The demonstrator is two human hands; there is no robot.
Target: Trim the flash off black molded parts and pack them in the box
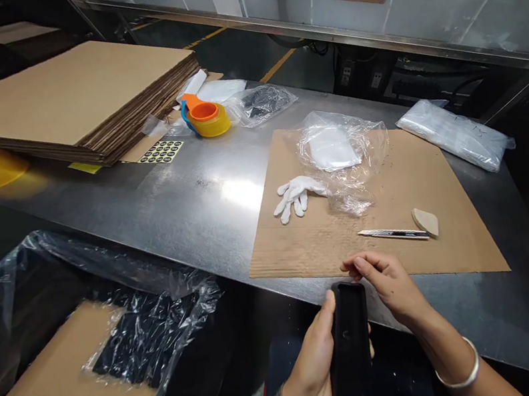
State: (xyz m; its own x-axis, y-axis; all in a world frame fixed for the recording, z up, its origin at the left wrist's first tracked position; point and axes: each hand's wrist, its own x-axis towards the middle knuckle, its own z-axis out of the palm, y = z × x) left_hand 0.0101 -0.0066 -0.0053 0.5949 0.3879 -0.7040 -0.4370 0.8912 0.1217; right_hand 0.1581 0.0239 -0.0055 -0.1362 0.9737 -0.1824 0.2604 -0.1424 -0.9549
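Tray-like part (350,319): matte black, long, narrow, rimmed, rounded corners.

Showed a wide passage over the bare middle of the steel table (158,202), between the cardboard stack (75,94) at left and the cardboard mat (273,250). Met the tape dispenser (209,123) and a clear bag (266,104) toward the far edge. Left a lane across the mat, bounded on the far side by a white glove (299,193) and crumpled plastic (363,156), on the near side by a pen (395,234) and a beige block (425,222). Opened wider at right, as far as a wrapped packet (456,133) over the corner. Was obstructed at the near edge by the right hand (384,276), beside the left hand (315,362) and black tray (351,346).
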